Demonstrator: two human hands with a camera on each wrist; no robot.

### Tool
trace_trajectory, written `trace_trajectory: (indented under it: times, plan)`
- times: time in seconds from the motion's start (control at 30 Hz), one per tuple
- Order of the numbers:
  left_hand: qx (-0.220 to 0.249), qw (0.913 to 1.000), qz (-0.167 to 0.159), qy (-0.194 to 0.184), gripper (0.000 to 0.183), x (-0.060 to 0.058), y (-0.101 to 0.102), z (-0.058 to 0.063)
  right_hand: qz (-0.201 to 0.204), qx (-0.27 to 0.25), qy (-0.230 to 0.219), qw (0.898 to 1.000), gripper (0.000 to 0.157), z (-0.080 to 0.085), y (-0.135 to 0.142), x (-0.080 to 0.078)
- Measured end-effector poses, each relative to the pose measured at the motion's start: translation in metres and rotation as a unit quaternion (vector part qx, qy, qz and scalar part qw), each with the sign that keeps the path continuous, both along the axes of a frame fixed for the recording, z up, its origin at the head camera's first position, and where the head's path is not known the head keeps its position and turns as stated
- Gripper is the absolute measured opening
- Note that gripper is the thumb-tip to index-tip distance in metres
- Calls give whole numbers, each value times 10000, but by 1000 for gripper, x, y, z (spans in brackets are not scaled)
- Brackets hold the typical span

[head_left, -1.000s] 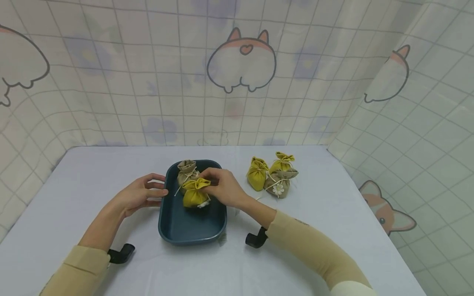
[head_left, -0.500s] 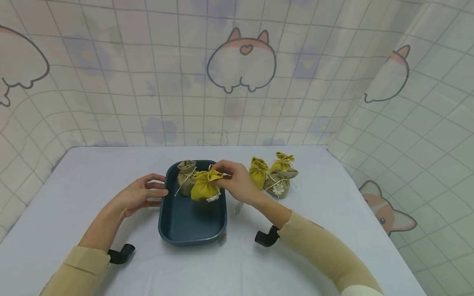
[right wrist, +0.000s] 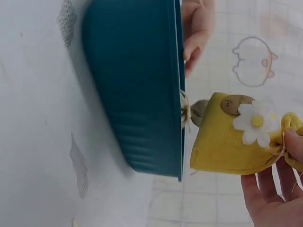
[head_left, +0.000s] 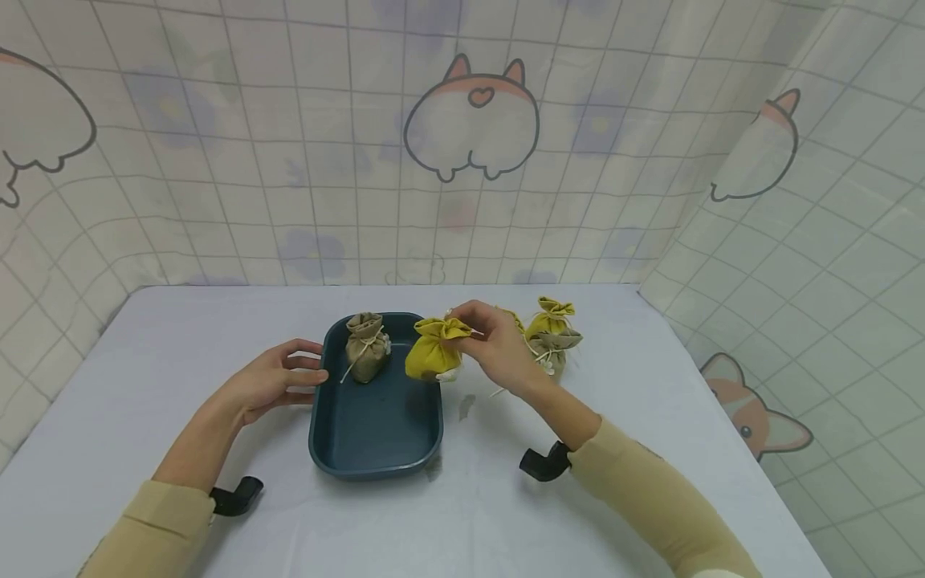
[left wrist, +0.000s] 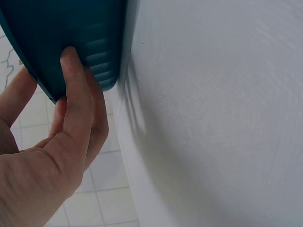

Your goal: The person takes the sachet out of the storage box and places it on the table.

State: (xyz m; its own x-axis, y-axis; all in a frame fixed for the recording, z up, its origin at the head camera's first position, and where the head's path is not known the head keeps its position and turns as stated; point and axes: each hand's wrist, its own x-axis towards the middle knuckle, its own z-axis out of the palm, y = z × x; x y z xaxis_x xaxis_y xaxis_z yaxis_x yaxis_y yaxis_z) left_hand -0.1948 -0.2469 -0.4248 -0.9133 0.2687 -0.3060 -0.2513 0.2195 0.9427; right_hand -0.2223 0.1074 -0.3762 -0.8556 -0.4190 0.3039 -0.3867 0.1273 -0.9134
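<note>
My right hand [head_left: 499, 347] pinches a yellow drawstring pouch [head_left: 431, 357] by its gathered neck, holding it up over the right rim of a dark teal tray [head_left: 376, 437]. A white felt daisy and a small wooden tag show on this pouch [right wrist: 236, 137] in the right wrist view. At the tray's left side, my left hand [head_left: 278, 377] grips the rim; its fingers [left wrist: 75, 94] lie against the outer wall and the thumb is at the edge. A khaki drawstring pouch [head_left: 365, 353] stands in the far left part of the tray.
Right of the tray on the white table [head_left: 289, 522], a yellow pouch [head_left: 551, 315] stands behind a khaki pouch [head_left: 555, 345]. Another yellow pouch is mostly hidden behind my right hand. A patterned curtain [head_left: 361, 201] hangs behind the table.
My right hand has lifted the yellow pouch from beside the khaki one in the tray and carried it rightward to the tray's right rim. The left hand and tray have stayed put.
</note>
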Motion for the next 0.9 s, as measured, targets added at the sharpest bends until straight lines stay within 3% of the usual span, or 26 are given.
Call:
trace_trajectory:
  times: [0.33, 0.9]
  plan:
    - [-32, 10000, 0, 19, 69, 0, 0, -1, -390, 85, 101, 9992, 18, -4, 23, 0]
    - [1, 10000, 38, -12, 69, 0, 1, 1, -877, 680, -54, 9938, 20, -36, 59, -4]
